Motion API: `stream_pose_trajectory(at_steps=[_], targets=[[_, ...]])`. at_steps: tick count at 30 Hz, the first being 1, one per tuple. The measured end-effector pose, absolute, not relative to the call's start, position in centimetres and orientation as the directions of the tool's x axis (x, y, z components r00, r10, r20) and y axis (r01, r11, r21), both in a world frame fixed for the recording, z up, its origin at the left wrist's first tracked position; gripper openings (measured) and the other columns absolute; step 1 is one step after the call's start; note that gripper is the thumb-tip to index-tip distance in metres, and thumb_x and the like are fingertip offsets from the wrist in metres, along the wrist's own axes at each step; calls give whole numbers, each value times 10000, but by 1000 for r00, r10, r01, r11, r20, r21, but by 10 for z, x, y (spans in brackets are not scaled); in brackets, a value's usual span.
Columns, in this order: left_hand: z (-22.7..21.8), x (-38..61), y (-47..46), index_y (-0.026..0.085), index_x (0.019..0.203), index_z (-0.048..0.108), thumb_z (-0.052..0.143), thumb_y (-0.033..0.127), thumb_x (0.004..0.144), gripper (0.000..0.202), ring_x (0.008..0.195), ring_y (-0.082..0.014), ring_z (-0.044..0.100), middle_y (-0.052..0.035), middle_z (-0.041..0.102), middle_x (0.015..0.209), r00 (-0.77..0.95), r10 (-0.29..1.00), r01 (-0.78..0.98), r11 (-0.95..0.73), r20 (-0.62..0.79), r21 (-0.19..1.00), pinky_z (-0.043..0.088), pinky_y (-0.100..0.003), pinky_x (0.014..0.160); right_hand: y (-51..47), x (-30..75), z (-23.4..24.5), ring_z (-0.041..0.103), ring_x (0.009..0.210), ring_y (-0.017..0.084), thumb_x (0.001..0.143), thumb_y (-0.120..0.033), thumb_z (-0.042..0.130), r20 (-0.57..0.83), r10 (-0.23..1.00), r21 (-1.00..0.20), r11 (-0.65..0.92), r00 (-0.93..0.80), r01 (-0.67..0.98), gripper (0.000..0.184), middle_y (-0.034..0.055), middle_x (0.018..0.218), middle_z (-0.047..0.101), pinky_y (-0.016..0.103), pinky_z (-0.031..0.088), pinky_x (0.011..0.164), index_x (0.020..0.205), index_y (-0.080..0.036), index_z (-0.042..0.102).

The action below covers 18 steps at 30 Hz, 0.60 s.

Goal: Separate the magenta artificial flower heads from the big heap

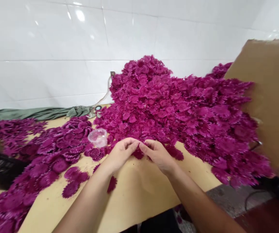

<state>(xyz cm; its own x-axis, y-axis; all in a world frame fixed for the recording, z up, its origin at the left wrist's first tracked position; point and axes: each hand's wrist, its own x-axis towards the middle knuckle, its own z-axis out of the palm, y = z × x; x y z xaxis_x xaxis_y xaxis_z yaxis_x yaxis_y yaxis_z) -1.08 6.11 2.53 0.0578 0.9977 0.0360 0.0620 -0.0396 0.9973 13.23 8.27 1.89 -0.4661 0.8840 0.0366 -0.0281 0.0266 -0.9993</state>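
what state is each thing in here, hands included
Left hand: fingers curled, thumb tip close to the right thumb; anything pinched is unclear
Right hand: fingers curled, thumb extended toward the left
Large flower pile: loosely heaped high
Left-side flowers: spread out, overlapping
Plastic cup: open-topped, contents unclear
Green cloth: bunched lengthwise
Cardboard: standing up
Tabletop: partly covered by flowers

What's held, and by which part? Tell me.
It cannot be told: the left hand and right hand have thumbs close together; anything pinched there is too small to identify.
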Motion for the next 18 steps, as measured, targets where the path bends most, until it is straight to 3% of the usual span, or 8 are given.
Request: stream_pose_trajectory(at_steps=[6,10,12,15,18], targets=[[22,-9,59,138,727,633,599,192,688,75,666,-126,567,-19,637,699,85,996,125,18,-29,992,430,-251,685,85,131,7,264,454,54,605,-594,603,9,887,-1000,19,-461,17,459,-71,496,317,215,206,429,549,-175,424],[20,-5,64,159,604,543,531,129,710,110,616,-119,532,6,588,615,-134,984,310,-69,116,948,415,-243,632,79,129,12,316,499,69,646,-545,598,41,847,-993,92,-529,70,411,-51,533,363,217,270,476,572,-169,451],[21,-6,64,170,604,497,486,127,739,141,616,-112,523,7,582,627,-236,960,294,-80,153,952,409,-240,630,74,127,18,352,533,84,677,-527,576,74,817,-985,150,-572,87,388,-36,556,395,223,298,507,581,-167,468],[26,-9,58,173,650,502,473,185,769,123,598,-103,502,10,569,641,-145,983,157,-88,112,984,402,-231,612,72,126,23,325,519,87,681,-556,546,72,830,-971,185,-553,152,417,-37,537,359,228,280,489,553,-172,445],[34,-11,50,169,641,529,526,225,739,113,611,-107,478,18,528,625,-3,994,160,-104,106,982,384,-223,604,74,125,22,265,493,84,639,-622,538,45,888,-969,150,-457,196,469,-47,518,291,230,229,450,534,-186,398]])
